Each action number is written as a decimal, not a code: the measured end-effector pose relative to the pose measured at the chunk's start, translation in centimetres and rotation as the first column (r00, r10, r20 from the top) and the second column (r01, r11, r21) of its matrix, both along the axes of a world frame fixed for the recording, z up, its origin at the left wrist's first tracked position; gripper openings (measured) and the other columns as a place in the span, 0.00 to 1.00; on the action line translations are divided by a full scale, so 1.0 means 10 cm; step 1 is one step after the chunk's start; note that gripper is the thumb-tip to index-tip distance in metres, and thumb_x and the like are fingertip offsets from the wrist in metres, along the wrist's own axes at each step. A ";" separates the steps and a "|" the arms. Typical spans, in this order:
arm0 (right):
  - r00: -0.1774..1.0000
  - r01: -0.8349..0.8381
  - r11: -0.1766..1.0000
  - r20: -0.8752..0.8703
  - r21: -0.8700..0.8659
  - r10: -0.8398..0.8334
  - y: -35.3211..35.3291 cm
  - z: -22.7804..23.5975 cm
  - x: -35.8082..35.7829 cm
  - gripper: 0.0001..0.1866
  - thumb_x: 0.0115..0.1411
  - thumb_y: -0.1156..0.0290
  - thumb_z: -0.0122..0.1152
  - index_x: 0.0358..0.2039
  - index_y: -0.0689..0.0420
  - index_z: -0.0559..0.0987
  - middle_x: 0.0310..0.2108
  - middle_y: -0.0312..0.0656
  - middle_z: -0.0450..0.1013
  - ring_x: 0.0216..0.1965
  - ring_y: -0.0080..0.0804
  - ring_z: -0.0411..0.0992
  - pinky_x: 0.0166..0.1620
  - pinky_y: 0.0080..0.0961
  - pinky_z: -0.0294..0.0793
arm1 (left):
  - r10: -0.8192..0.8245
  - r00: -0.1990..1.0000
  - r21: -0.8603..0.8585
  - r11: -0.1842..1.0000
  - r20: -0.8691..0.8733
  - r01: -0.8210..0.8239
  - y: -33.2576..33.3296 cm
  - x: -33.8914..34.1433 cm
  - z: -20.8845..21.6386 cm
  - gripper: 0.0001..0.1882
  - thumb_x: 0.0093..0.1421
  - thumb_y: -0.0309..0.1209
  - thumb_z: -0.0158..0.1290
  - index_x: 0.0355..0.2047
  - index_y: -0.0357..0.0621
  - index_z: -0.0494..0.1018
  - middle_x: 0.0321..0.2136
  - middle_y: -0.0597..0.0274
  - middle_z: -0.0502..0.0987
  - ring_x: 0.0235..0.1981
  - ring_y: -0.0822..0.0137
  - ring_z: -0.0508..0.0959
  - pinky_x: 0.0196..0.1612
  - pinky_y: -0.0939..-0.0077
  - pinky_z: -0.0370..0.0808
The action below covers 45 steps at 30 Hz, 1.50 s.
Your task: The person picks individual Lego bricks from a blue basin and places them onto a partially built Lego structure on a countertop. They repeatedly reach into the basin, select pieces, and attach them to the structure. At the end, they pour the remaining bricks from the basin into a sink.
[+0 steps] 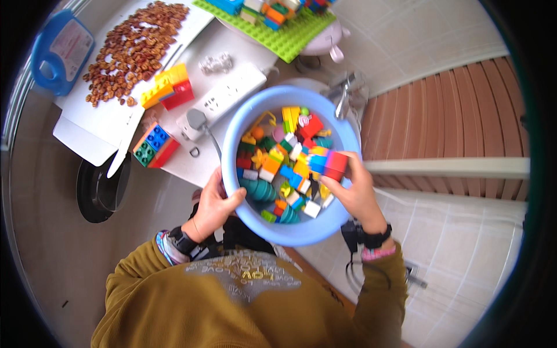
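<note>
A light blue plastic basin (290,233) full of mixed toy building bricks (271,165) is in front of me. My left hand (212,209) grips its left rim, thumb over the edge and fingers outside. Over the basin's right side, my right hand (358,190) pinches a short stack of toy bricks (333,164) in red, purple, blue and yellow-orange. It is held above the loose bricks, slightly blurred. Among those lie teal ribbed pieces (259,189) and a white brick (312,209).
Left of the basin, a white power strip (232,89) with a grey plug sits beside two joined brick pieces, one yellow-red (172,87), one blue-green-red (155,145). Brown dried pieces (136,49) cover a white board. Beyond are a blue jug (62,52), green baseplate (290,37) and metal tap (347,95).
</note>
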State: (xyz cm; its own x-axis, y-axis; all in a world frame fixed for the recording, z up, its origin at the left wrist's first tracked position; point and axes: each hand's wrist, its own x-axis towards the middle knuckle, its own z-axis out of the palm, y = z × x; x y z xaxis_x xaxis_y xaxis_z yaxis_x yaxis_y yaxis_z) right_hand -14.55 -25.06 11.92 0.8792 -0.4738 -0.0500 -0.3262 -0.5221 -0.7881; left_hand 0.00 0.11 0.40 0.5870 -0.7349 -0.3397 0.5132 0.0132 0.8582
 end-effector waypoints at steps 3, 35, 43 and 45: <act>0.998 -0.065 0.998 0.006 -0.012 0.065 0.03 0.08 0.00 0.24 0.56 0.73 0.73 0.50 0.54 0.72 0.40 0.41 0.75 0.40 0.28 0.75 0.43 0.29 0.75 | -0.008 0.999 0.026 1.000 -0.050 0.009 -0.01 0.00 0.01 0.37 0.61 0.29 0.60 0.67 0.38 0.57 0.50 0.62 0.72 0.49 0.72 0.73 0.51 0.75 0.73; 0.936 -0.292 0.916 -0.279 -0.275 0.215 -0.16 0.09 0.03 0.26 0.51 0.72 0.76 0.47 0.58 0.71 0.41 0.42 0.73 0.47 0.31 0.73 0.51 0.28 0.73 | -0.001 1.000 0.018 1.000 -0.004 0.002 -0.01 0.01 -0.02 0.33 0.61 0.25 0.59 0.63 0.37 0.58 0.40 0.65 0.71 0.36 0.75 0.75 0.39 0.77 0.78; 0.961 -0.221 0.960 -0.203 -0.172 0.185 -0.20 0.18 0.06 0.23 0.54 0.71 0.75 0.44 0.58 0.70 0.36 0.46 0.74 0.37 0.33 0.75 0.42 0.28 0.75 | -0.005 1.000 -0.040 0.999 0.006 0.005 -0.01 0.02 -0.06 0.34 0.61 0.25 0.60 0.65 0.38 0.57 0.43 0.64 0.71 0.39 0.74 0.75 0.42 0.76 0.78; 0.995 -0.014 0.992 0.103 0.128 0.001 -0.22 0.17 0.05 0.22 0.55 0.70 0.75 0.44 0.58 0.70 0.36 0.47 0.74 0.36 0.36 0.75 0.41 0.31 0.75 | -0.007 1.000 -0.037 0.999 -0.008 0.007 0.01 0.01 -0.05 0.34 0.61 0.26 0.60 0.65 0.38 0.57 0.44 0.63 0.71 0.40 0.74 0.75 0.43 0.76 0.78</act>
State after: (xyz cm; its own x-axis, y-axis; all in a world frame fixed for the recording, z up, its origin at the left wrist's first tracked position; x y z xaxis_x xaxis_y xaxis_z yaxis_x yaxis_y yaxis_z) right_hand -14.01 -27.31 13.66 0.8863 -0.4626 -0.0193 -0.2363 -0.4161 -0.8781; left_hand 0.10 0.21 -0.12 0.5789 -0.7514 -0.3166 0.5202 0.0414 0.8530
